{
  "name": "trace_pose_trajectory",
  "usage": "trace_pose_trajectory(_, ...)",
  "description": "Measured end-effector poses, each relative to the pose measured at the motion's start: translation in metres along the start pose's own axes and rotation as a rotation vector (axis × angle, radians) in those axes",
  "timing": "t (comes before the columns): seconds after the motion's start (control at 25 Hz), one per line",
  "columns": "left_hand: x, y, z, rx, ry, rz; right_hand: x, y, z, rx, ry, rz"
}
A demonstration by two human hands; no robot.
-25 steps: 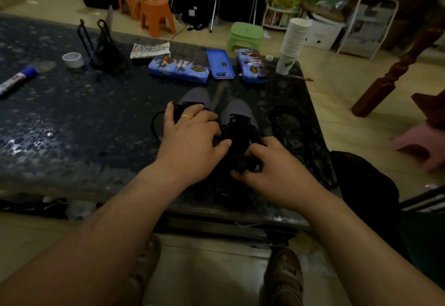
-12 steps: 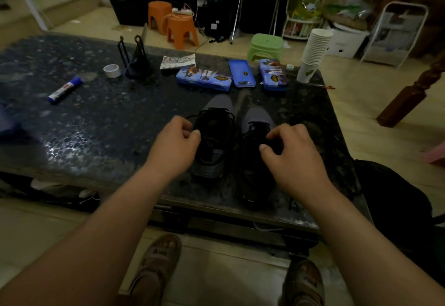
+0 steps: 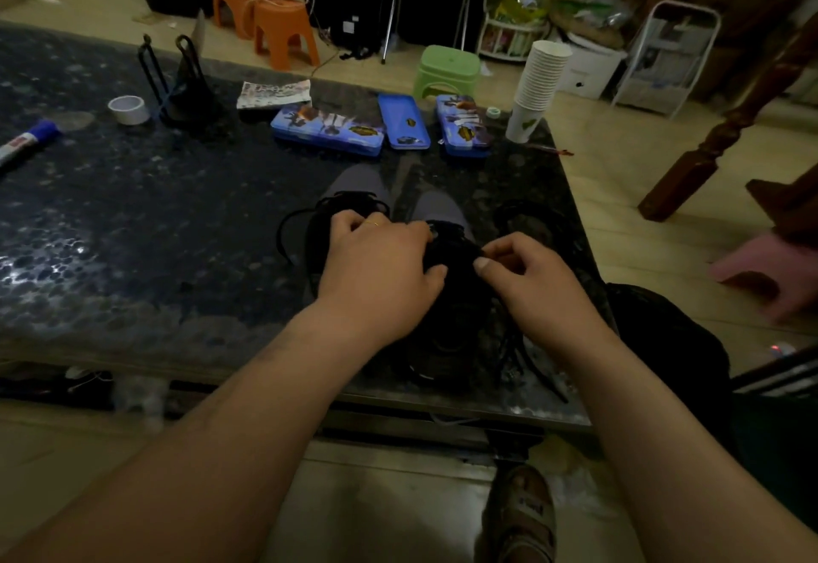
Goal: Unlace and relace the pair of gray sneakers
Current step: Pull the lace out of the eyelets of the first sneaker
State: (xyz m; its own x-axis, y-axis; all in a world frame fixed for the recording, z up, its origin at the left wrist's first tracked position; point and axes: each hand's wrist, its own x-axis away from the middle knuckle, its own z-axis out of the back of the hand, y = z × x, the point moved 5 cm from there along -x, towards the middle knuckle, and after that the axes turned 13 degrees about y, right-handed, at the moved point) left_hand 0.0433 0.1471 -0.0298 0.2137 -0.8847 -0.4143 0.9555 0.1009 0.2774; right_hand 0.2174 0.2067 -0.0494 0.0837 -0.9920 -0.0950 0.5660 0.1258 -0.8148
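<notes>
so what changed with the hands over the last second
Half a second ago the hands were apart, the left hand at the left sneaker's outer side. It has since moved right, across that shoe, to meet the right hand over the right sneaker, where the right hand appears to pinch the laces. It is too dark to tell the left hand's grip. Both sneakers stayed side by side on the table.

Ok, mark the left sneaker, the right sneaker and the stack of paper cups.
left sneaker point(image 3: 359, 181): head view, on its gray toe.
right sneaker point(image 3: 438, 208): head view, on its gray toe.
stack of paper cups point(image 3: 542, 75): head view, midway up the stack.
</notes>
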Motion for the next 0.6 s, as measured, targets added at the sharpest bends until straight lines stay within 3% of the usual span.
trace_pose_trajectory(0.2,-0.001,0.000,0.001,0.101,0.000,0.007,-0.002,0.000,0.002,-0.094,-0.060,-0.012)
trace_pose_trajectory(0.6,-0.005,-0.011,0.006,0.137,-0.246,0.026,-0.010,0.009,0.009,-0.072,-0.194,0.014)
